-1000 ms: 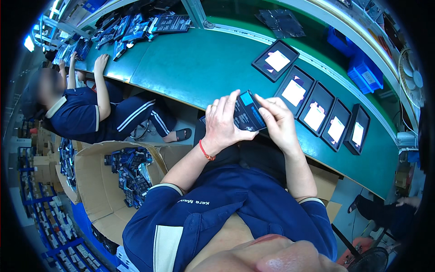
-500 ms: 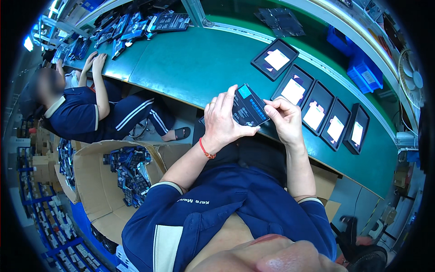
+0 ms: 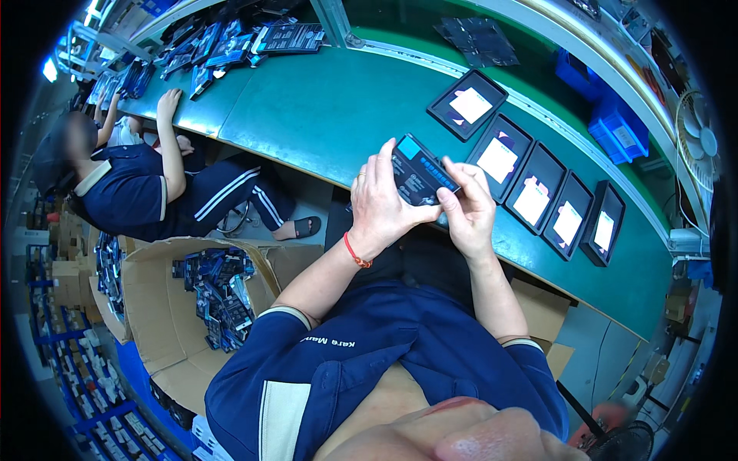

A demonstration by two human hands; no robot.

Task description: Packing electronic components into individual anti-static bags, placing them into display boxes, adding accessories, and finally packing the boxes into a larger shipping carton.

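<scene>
A flat dark box [image 3: 419, 170] with a light-blue square and small printing is held up over the near edge of the green bench. My left hand [image 3: 378, 201] grips it from the left, thumb along its lower edge and fingers behind it. At its right end, my right hand [image 3: 468, 206] has closed, thumb and fingers pinching the box's edge. To the right of it stand several black open trays, the nearest being a tray [image 3: 513, 137] with a white and pink card inside. Fingers behind the box are hidden.
Dark packages [image 3: 288, 38] are heaped at the bench's far left. A cardboard carton [image 3: 157, 288] with similar packages stands at my left. Beyond it a co-worker [image 3: 131, 184] sits at the green bench [image 3: 307, 104]. Blue bins [image 3: 619, 131] and a fan [image 3: 696, 127] are at the right.
My right hand has moved left and closed in on the box's right end. The box has tilted slightly. One of the co-worker's hands has dropped from the bench toward the lap.
</scene>
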